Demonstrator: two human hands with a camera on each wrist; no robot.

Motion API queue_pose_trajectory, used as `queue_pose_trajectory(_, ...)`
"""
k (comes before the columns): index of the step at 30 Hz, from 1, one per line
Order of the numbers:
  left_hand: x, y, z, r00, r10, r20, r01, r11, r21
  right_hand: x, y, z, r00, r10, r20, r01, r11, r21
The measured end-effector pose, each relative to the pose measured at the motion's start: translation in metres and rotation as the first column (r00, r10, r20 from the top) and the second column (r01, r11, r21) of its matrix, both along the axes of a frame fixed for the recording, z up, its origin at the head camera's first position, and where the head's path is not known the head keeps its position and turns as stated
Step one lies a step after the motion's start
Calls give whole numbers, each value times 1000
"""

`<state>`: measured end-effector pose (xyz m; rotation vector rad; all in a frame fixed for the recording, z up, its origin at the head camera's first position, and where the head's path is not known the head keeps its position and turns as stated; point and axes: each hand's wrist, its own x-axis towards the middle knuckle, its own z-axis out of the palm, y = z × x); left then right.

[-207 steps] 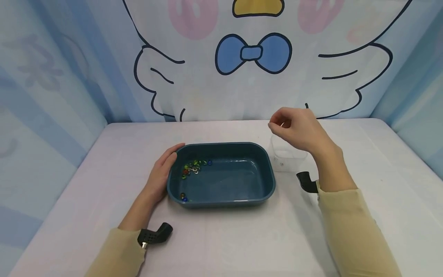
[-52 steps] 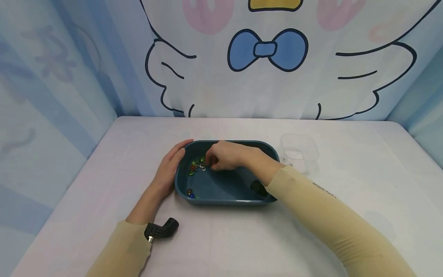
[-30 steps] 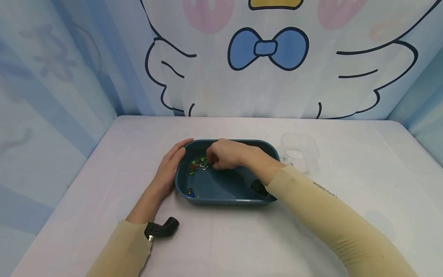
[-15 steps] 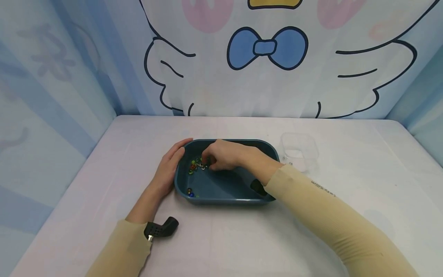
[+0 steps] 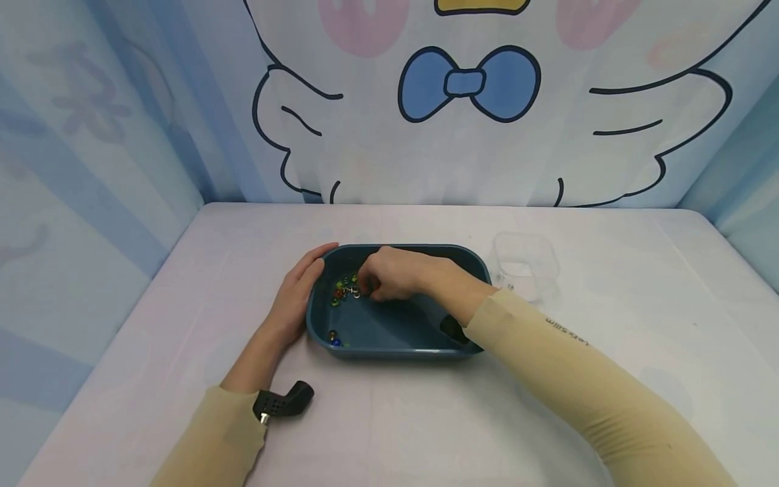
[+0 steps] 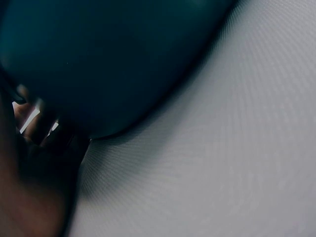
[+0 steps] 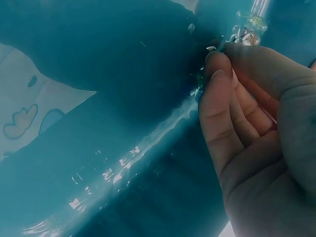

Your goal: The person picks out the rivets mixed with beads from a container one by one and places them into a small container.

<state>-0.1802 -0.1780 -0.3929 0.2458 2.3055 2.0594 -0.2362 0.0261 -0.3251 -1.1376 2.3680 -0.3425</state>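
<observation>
The right hand point(image 5: 392, 274) reaches down into the dark teal tub point(image 5: 395, 348) on the worktop point(image 5: 389, 419), its fingers curled together with the tips at the small heap of coloured glass beads point(image 5: 344, 292) in the tub's far left corner. In the right wrist view the fingertips point(image 7: 217, 64) are bunched right beside the glinting beads point(image 7: 247, 30), but whether one is already pinched between them cannot be told. The heap lies just left of the fingertips, touching or nearly so, and a few stray beads point(image 5: 333, 338) sit apart in the near left corner. The left hand point(image 5: 296, 297) lies flat against the tub's left wall, fingers straight and relaxed, thumb on the rim, steadying it without gripping. A clear plastic cup point(image 5: 526, 265) stands on the worktop just right of the tub, on the right arm's side and well apart from the beads, with the tub's long axis running between them.
</observation>
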Motion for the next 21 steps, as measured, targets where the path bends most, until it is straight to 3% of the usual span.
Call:
queue_pose_trajectory(14, 0, 1, -1, 1000, 3, -6, -3, 1000, 22, 2, 1, 0, 1000, -11, -18, 12, 999, 38)
queue_pose_trajectory(21, 0, 1, -1, 1000, 2, -3, -2, 1000, 19, 4, 1, 2, 1000, -6, -29, 9, 995, 103)
